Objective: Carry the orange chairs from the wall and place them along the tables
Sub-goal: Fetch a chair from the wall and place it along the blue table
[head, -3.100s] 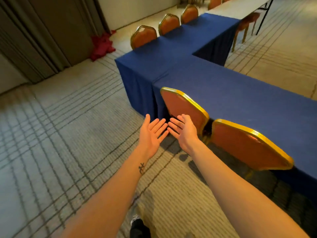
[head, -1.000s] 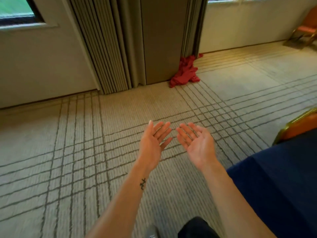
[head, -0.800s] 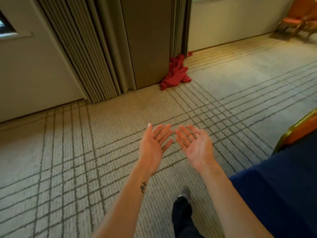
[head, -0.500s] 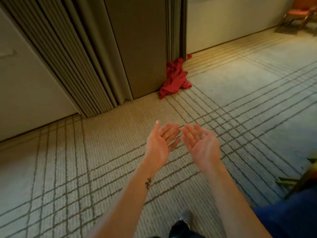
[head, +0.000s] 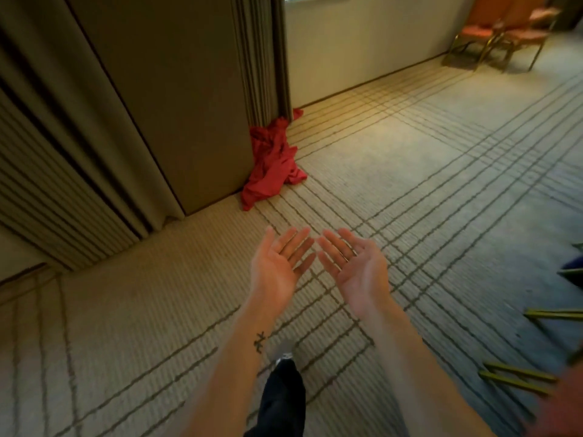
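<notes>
Holding the left hand (head: 277, 266) and the right hand (head: 353, 266) out side by side above the carpet (head: 441, 159), palms up, fingers spread loosely and nearly straight, gripping nothing. Pointing the fingertips towards each other, near but apart.

Looking across at the orange chairs (head: 504, 29), blurred, standing on thin gold legs at the far right corner of the carpet, just beside the pale wall (head: 362, 42), well apart from both hands.

Facing a crumpled red cloth (head: 274, 165) lying at the far edge of the carpet, touching the foot of a brown panel (head: 176, 89) and the pleated curtain (head: 262, 58) beside it.

Showing a dark trouser leg (head: 284, 402) with a shoe tip between the forearms at the near edge. Catching some thin gold bars (head: 520, 372) low at the right edge, blurred.
</notes>
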Tool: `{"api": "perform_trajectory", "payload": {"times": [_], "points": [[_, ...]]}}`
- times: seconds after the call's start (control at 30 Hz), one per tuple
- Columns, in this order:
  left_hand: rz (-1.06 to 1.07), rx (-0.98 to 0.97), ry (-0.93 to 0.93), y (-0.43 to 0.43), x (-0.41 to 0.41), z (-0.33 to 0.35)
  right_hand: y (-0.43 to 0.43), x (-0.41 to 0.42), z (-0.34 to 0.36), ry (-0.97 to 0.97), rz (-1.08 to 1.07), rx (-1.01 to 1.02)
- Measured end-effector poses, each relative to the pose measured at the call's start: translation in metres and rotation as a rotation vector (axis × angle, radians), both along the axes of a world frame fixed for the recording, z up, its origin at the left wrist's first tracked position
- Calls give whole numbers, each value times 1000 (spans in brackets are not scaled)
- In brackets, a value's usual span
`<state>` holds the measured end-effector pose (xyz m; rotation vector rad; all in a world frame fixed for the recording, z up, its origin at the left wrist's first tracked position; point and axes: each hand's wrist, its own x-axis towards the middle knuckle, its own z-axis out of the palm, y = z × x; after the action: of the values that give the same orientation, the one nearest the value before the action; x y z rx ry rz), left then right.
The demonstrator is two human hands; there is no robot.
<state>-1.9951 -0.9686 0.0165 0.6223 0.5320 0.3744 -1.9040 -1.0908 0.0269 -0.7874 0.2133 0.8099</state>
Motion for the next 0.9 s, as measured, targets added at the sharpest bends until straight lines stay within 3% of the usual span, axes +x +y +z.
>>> {"api": "perform_trajectory", "payload": {"times": [0.33,0.57,0.9], "points": [[-205,13,-62,143,256,26,127,224,29,-31,-222,23],[-367,52,-82,171,428,30,145,384,30,-53,-360,30],[-381,62,-34,199,721,14,161,683,17,-29,-391,66]]}}
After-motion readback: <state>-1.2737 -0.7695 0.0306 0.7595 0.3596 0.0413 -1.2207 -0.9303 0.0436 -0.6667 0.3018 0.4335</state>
